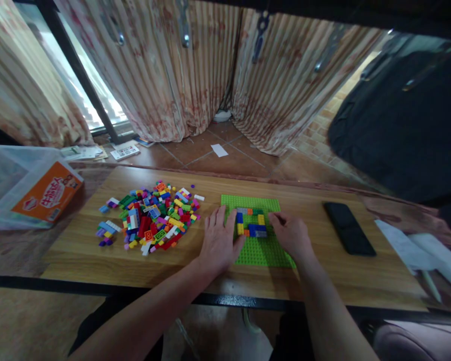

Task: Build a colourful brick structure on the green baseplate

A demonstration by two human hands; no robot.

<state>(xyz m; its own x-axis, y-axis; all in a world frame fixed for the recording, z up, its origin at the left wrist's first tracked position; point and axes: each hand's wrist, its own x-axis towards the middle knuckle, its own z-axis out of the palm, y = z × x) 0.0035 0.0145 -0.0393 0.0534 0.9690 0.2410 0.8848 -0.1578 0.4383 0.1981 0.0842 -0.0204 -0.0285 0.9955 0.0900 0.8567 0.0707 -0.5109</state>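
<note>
A green studded baseplate [266, 254] lies on the wooden table, with toy building bricks [252, 227] set on it as a small rectangular outline in blue, yellow, orange, grey and green. My left hand [218, 238] rests over the plate's left edge, fingers stretched out and thumb apart, close beside the outline's left side. At the outline's right side is my right hand [291, 233], its fingers curled together in a pinch. Whatever sits between those fingertips, if anything, is hidden from this angle.
A heap of loose multicoloured bricks [158, 215] spreads over the table's left half. Past the left end stands a clear plastic bin [18, 188] with an orange label. To the right lie a black phone [349, 228] and, beyond it, white paper [400, 245].
</note>
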